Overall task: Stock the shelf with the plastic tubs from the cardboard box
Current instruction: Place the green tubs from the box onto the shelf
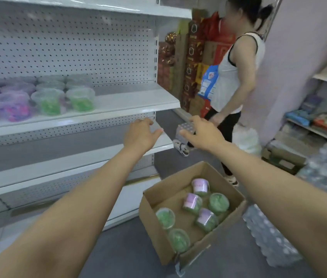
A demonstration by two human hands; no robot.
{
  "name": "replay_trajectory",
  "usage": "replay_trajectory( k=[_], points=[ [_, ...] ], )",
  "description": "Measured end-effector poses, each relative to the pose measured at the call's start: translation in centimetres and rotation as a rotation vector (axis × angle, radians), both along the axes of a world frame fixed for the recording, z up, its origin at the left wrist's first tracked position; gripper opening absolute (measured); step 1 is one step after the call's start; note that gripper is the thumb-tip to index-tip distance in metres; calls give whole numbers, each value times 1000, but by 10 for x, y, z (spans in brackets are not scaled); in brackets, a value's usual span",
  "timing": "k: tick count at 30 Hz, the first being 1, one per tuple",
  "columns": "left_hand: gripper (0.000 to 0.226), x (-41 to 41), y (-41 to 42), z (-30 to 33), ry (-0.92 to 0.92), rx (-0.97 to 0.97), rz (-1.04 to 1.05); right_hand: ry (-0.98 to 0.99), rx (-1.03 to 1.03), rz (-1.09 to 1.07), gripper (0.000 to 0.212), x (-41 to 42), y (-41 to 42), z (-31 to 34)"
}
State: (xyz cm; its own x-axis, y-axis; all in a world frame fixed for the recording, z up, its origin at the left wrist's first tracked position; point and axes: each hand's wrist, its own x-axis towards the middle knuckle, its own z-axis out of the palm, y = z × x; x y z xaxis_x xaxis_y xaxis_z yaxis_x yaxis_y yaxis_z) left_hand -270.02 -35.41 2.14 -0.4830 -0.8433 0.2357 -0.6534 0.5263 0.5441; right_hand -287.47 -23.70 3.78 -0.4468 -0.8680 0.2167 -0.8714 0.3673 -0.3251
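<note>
Open brown cardboard box [180, 237] sits on grey floor, flaps up, w/ six clear plastic tubs [206, 205] loose inside: three upright showing green contents, three tipped over showing lilac labels. On white metal shelf [130, 101], above and left of box, more clear tubs [64, 97] stand in rows: green-filled nearest box, pink/purple beyond.

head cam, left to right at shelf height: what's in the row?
Pink tubs → green tubs → bare shelf → stacked boxes → second person → side shelf.
</note>
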Motion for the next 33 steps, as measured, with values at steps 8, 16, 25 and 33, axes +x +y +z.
replay_trajectory(
  k=[8, 16, 25, 33],
  points=[
    [53, -120, -15, -67, -61, 124, 29, -79, 140, -2, 64, -121, -23, -60],
    [53, -169, -14, -178, -161, 410, 98, -225, 426, 102, 62, -200, -44, -169],
    [45, -135, -11, -320, -297, 747, 136, -495, 739, 68, 71, -203, -40, -330],
    [57, -127, -40, -431, -475, 960, 155, -751, 809, -213, 62, -205, -48, -437]
  ],
)
